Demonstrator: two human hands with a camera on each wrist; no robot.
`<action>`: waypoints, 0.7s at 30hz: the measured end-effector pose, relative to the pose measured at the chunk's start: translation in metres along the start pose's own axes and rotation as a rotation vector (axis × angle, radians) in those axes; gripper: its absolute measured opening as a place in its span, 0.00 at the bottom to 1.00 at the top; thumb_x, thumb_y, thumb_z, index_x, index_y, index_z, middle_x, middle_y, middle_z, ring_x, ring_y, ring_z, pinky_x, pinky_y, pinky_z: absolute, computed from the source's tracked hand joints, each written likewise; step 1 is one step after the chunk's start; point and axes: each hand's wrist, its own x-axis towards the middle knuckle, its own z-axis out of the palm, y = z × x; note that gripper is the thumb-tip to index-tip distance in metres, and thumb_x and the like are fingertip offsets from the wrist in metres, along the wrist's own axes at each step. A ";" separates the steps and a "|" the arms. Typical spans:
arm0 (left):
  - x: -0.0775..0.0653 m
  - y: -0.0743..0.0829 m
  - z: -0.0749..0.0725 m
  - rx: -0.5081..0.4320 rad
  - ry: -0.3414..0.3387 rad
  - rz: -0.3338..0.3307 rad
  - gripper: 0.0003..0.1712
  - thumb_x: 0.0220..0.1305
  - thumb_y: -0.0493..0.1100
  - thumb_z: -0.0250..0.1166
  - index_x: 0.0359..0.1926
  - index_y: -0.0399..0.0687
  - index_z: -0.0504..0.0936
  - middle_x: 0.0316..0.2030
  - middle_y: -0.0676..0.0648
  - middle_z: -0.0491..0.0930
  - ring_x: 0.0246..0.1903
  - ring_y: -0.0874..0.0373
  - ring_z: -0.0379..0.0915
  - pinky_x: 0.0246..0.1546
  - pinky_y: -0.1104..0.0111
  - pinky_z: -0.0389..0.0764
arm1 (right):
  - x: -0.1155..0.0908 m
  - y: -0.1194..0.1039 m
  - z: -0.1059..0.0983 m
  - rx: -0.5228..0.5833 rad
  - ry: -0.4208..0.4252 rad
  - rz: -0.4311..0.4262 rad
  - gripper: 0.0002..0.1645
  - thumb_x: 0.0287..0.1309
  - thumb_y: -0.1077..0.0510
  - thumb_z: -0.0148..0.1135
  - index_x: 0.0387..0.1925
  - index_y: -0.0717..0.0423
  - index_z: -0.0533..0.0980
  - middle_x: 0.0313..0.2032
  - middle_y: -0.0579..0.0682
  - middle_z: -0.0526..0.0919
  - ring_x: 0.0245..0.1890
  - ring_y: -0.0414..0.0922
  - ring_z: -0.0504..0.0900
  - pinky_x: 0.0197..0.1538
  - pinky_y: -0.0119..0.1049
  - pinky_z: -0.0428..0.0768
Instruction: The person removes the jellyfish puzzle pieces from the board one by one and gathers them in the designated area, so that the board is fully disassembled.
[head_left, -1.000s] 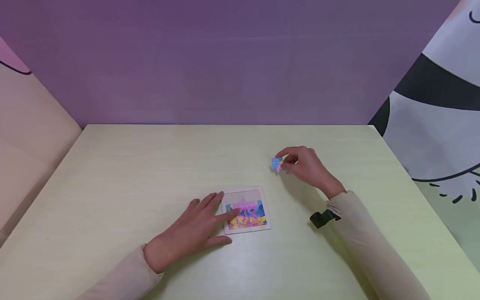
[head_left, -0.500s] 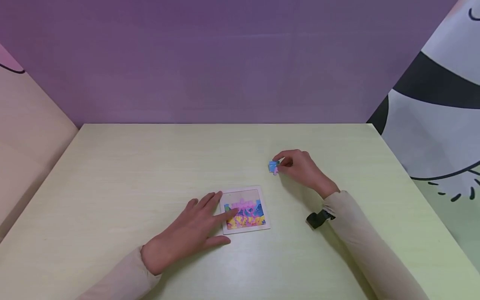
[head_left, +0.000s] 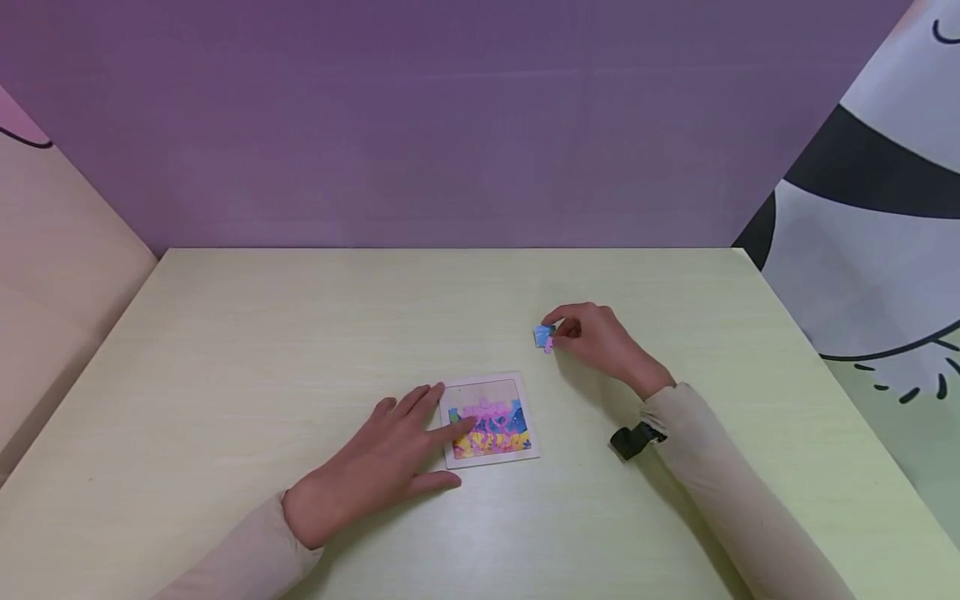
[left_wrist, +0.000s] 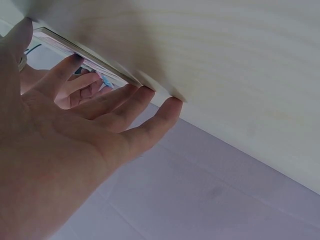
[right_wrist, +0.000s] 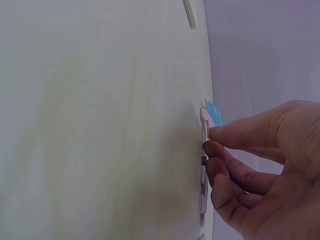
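Note:
A small white-framed jigsaw board (head_left: pixel 498 388) lies on the table, its lower part filled with pink, blue and yellow pieces and its upper part bare. My left hand (head_left: pixel 375 467) rests along its left edge with the index finger stretched over the picture. In the left wrist view, the other fingertips (left_wrist: pixel 175 102) touch the tabletop beside the frame. Farther back and right, my right hand (head_left: pixel 596 337) pinches a blue and pink jigsaw piece (head_left: pixel 543 336) between thumb and fingers. In the right wrist view, this piece (right_wrist: pixel 214 114) stands close over the table.
Several more pieces (right_wrist: pixel 203 192) lie on the table behind the right fingers, hidden by that hand in the head view. A black device (head_left: pixel 633 442) sits at the right wrist. The pale wooden table (head_left: pixel 300 317) ends at a purple wall (head_left: pixel 465 125).
My right hand has moved slightly left and toward me with the jigsaw piece. My left hand and the board hold their places.

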 end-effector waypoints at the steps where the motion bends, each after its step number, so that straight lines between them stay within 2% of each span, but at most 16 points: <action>1: 0.000 0.000 0.000 -0.001 0.000 0.000 0.36 0.62 0.67 0.65 0.68 0.62 0.74 0.67 0.32 0.67 0.66 0.39 0.63 0.54 0.44 0.72 | 0.000 0.000 0.000 -0.003 0.001 0.002 0.15 0.61 0.68 0.64 0.50 0.62 0.82 0.37 0.56 0.87 0.38 0.49 0.83 0.43 0.44 0.80; 13: 0.001 -0.001 0.001 0.003 0.003 0.001 0.36 0.61 0.67 0.65 0.68 0.62 0.74 0.67 0.32 0.67 0.66 0.40 0.63 0.53 0.45 0.72 | 0.000 0.001 -0.001 -0.012 -0.016 -0.005 0.15 0.61 0.69 0.63 0.50 0.63 0.81 0.36 0.56 0.87 0.36 0.49 0.83 0.43 0.44 0.80; 21: 0.002 0.000 0.001 -0.017 -0.012 -0.007 0.37 0.62 0.67 0.65 0.69 0.62 0.74 0.67 0.32 0.66 0.66 0.39 0.63 0.55 0.42 0.71 | -0.002 0.002 -0.002 -0.037 -0.023 0.008 0.13 0.61 0.69 0.63 0.48 0.62 0.82 0.34 0.54 0.86 0.33 0.47 0.79 0.40 0.41 0.77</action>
